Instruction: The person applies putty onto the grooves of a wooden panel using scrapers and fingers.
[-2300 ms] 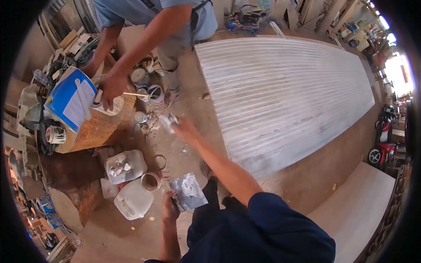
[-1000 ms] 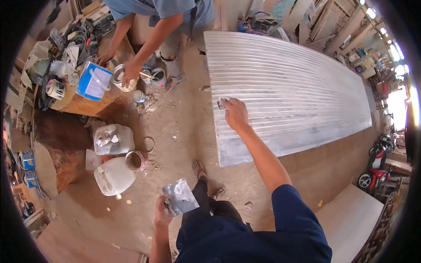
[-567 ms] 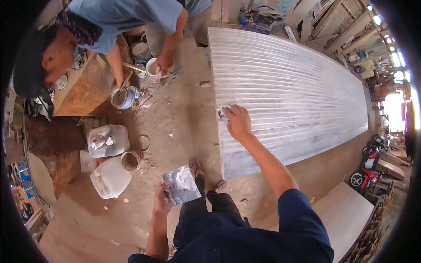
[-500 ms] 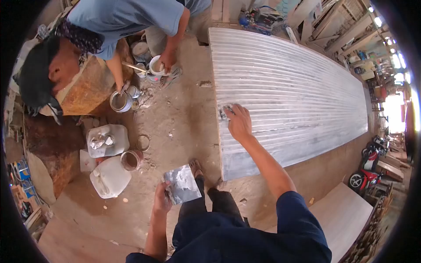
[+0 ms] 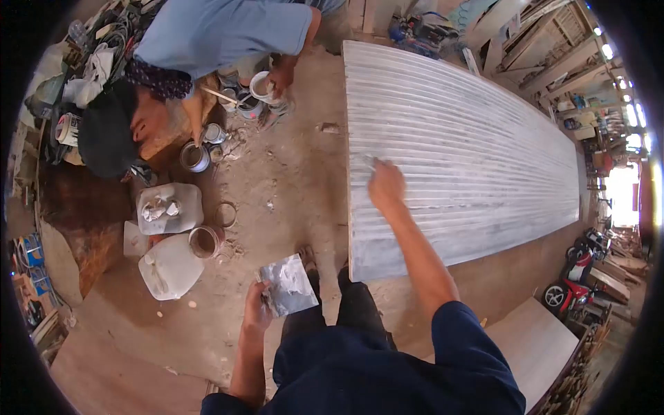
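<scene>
As you look down through the head view, your left hand (image 5: 257,308) is clenched on one edge of a square plate (image 5: 296,294) smeared with white and gray paste, held in front of your legs. Your right hand (image 5: 386,185) is over the long striped panel (image 5: 470,152), near its left edge; the grip is closed on a thin grayish piece (image 5: 374,163), mostly hidden and blurred, and you cannot tell whether that piece touches the surface. Across to the left, a co-worker in a blue shirt (image 5: 225,31) bends down, one hand at a white cup (image 5: 261,86), the other reaching to an open can (image 5: 194,158). Two translucent jugs (image 5: 169,266) sit on the floor (image 5: 290,173) beside an open jar (image 5: 205,242).
</scene>
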`<state>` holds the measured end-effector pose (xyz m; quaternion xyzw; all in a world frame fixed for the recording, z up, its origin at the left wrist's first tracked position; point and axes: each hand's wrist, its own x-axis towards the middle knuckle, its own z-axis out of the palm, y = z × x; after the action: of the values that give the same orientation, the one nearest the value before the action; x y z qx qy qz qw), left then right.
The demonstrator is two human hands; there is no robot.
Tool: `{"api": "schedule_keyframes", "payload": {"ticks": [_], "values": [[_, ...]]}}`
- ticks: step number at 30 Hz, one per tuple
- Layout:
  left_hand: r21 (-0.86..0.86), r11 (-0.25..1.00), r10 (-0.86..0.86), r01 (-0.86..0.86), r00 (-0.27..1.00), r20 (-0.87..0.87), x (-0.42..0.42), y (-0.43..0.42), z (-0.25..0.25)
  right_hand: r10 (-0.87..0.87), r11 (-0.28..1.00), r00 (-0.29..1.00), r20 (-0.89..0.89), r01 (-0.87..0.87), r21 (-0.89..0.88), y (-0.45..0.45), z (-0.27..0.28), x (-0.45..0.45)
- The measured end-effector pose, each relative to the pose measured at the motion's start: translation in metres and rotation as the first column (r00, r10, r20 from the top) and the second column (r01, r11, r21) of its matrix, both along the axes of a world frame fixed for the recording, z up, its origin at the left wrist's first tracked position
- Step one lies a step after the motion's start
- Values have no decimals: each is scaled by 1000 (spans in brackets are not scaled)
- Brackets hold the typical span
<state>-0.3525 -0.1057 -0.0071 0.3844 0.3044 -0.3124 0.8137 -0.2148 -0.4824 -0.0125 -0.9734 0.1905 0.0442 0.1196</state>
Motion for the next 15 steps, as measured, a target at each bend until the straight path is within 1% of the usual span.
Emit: {"api": "schedule_keyframes", "payload": {"ticks": [1,2,4,5,7,8,10,11,13,15], "values": [[4,1000,-2,2,1000,-4,-1,-3,6,9,1000,998,-57,-8,25,18,4,8],[-13,1000,23,-23,1000,-20,1,-9,15,7,1000,998,-57,-6,27,32,6,11],[-25,999,45,-46,999,-27,0,-15,22,114,993,992,-49,-114,2,51,10,14],[-26,999,35,-35,999,-10,0,-17,21,114,993,993,-37,-114,1,52,15,11],[-33,999,31,-31,1000,7,-4,-21,19,269,960,962,-49,-265,88,49,24,-1],[-37,999,30,-30,999,10,-6,-22,18,274,959,961,-46,-270,83,42,23,-4],[-41,998,41,-40,999,17,-11,-24,20,237,971,961,145,-228,-75,22,10,-8],[-30,998,50,-50,999,18,-13,-24,23,241,970,959,148,-232,-75,12,1,-8],[-17,998,64,-64,998,18,-20,-23,22,308,951,927,213,-296,-86,0,-6,-6],[-15,992,127,-128,990,-60,-27,-23,18,343,939,907,243,-332,-87,-5,-13,-5]]}}
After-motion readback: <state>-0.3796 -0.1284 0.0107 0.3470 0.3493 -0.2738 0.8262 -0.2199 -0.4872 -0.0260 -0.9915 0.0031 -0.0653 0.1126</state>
